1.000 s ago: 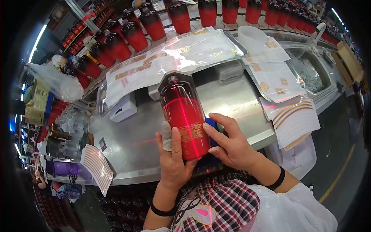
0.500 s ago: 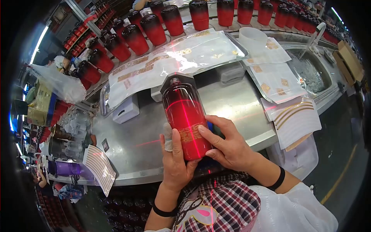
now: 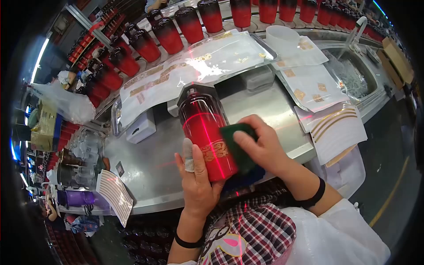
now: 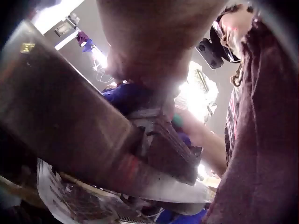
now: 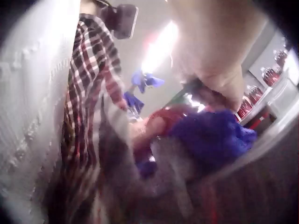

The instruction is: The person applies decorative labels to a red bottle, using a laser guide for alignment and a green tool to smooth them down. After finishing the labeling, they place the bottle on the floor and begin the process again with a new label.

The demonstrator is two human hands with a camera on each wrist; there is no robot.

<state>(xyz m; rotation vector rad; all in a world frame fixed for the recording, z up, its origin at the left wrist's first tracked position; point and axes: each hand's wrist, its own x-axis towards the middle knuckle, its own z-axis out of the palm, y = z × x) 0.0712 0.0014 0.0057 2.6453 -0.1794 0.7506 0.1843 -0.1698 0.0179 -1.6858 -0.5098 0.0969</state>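
A glossy red bottle [image 3: 204,126] with a dark shoulder lies tilted, its neck end at a dark angular rest [image 3: 212,90]. Across its lower body is a gold patterned decal [image 3: 215,150]. My left hand [image 3: 198,185] holds the bottle low on its left side, with a grey wrap on one finger and the thumb near the base. In my right hand [image 3: 265,148] is a dark green flat pad [image 3: 237,143], gripped with the thumb on top and overlapping the bottle's right side. Blue cloth [image 5: 212,137] bunches below the bottle in the right wrist view.
Decal sheets [image 3: 194,62] lie on a raised tray beyond the bottle, more sheets [image 3: 311,86] to the right. A sink [image 3: 353,73] with running water stands at far right. Red-black bottles [image 3: 170,35] line the back. A striped sheet [image 3: 115,194] overhangs the table's left front edge.
My right hand, earlier with bare fingertips at the decal's right end, now holds the green pad at the bottle's right side. The left hand keeps its hold; the back-row bottles have shifted right.
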